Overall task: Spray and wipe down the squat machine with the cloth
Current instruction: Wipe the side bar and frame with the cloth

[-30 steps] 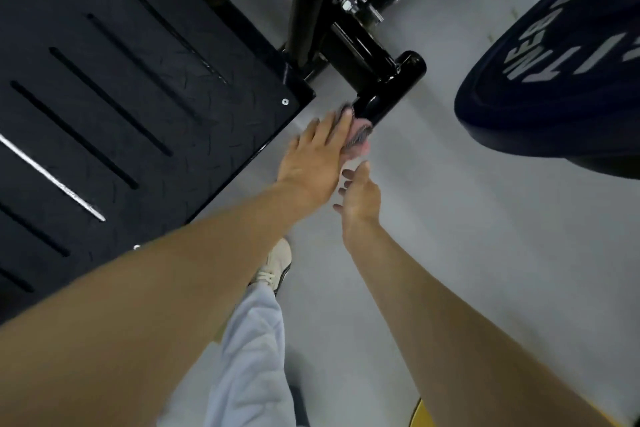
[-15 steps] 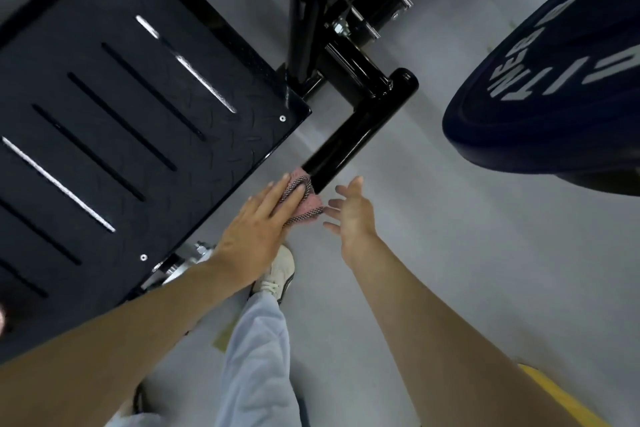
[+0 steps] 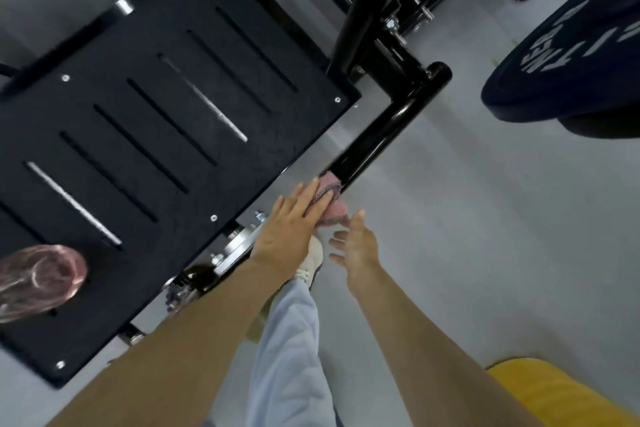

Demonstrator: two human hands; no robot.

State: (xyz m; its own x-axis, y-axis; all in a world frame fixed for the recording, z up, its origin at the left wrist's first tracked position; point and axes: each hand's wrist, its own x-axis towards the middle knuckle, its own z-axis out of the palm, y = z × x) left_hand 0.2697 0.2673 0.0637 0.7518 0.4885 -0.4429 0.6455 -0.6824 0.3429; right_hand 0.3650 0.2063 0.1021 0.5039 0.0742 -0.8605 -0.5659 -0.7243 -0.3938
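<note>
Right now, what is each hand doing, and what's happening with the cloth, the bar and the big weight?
left hand: fingers straight, pressing the cloth
right hand: open, holding nothing
cloth: bunched on the bar under the left hand
bar: shiny, cloth at its near end
weight plate: untouched, apart from both hands

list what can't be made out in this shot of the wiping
Head view only:
- cloth: mostly under the left hand; its full shape is hidden.
- black bar: near end covered by cloth and hand.
- weight plate: lettering cut off by the right edge.
- pink shape at lower left: too blurred to identify.
- yellow object: cut off by the bottom edge.
</note>
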